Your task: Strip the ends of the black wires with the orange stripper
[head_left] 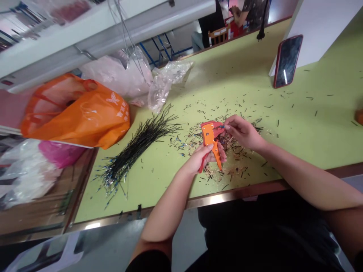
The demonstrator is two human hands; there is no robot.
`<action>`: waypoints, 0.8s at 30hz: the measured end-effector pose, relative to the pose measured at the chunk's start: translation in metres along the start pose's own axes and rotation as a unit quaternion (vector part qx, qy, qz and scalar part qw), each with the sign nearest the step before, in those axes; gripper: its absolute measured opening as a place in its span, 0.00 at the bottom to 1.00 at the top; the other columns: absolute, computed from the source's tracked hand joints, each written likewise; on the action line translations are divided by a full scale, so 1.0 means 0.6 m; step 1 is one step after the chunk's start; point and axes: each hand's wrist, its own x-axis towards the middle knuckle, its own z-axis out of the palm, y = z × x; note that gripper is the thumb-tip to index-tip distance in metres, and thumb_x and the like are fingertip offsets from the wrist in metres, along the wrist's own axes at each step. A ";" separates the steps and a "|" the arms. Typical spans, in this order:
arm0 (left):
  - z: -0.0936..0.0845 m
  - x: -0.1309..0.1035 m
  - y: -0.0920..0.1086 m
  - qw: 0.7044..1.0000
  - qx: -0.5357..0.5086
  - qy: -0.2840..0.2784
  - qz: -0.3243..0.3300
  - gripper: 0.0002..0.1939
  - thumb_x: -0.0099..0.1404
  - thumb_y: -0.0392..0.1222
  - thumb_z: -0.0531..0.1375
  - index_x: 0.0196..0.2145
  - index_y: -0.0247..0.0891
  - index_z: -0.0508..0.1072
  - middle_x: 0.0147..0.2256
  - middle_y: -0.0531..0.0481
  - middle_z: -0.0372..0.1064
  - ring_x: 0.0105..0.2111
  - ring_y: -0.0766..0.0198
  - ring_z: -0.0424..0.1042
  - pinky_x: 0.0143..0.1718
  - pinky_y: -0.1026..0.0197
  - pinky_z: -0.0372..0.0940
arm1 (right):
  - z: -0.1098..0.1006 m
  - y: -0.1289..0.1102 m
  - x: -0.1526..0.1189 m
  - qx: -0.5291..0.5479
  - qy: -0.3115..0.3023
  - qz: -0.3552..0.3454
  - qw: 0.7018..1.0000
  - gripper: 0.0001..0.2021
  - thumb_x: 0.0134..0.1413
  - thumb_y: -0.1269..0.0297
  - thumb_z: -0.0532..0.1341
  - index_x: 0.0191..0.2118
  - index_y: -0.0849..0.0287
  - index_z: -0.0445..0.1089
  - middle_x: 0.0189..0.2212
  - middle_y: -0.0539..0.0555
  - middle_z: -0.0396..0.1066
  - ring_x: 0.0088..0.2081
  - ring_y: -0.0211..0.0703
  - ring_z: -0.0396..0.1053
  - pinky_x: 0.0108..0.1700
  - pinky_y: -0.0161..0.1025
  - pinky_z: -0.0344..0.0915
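Observation:
An orange and red wire stripper (211,140) is gripped by its handles in my left hand (202,156), its jaws pointing up. At the right side of the jaws, my right hand (241,131) pinches a thin piece of wire (222,126) between thumb and fingertips. Beneath and around both hands lie scattered black offcuts and copper strands (234,145). A long bundle of black wires (136,145) with blue and bare ends rests on the green table (159,181) to the left.
An orange bag (93,113) and clear plastic bags (127,73) lie at the back left. A phone (287,61) leans on a white panel (323,30) at the back right. A metal beam (99,41) crosses the upper left. People are in the background.

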 end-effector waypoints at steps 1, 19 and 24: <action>0.001 0.000 0.000 1.000 0.001 0.000 0.000 0.30 0.61 0.64 0.71 0.44 0.31 0.77 0.36 0.38 0.82 0.37 0.47 0.84 0.41 0.48 0.79 | 0.001 -0.001 -0.001 0.001 -0.005 0.008 1.000 0.13 0.74 0.50 0.61 0.45 0.55 0.67 0.31 0.51 0.77 0.27 0.36 0.67 0.27 0.38 0.63; 0.023 0.003 -0.012 0.995 0.079 0.059 0.032 0.28 0.64 0.66 0.69 0.26 0.39 0.68 0.19 0.57 0.64 0.20 0.67 0.68 0.26 0.62 0.66 | 0.009 -0.021 -0.006 0.005 -0.005 0.050 0.999 0.13 0.73 0.49 0.60 0.44 0.53 0.62 0.33 0.51 0.76 0.29 0.39 0.67 0.32 0.43 0.67; 0.030 0.012 -0.026 0.993 0.060 0.096 0.041 0.30 0.61 0.66 0.71 0.23 0.40 0.64 0.16 0.60 0.59 0.16 0.69 0.61 0.21 0.63 0.61 | 0.017 -0.019 -0.006 0.015 0.006 0.034 0.999 0.13 0.74 0.49 0.59 0.44 0.53 0.61 0.32 0.51 0.75 0.28 0.38 0.66 0.30 0.41 0.65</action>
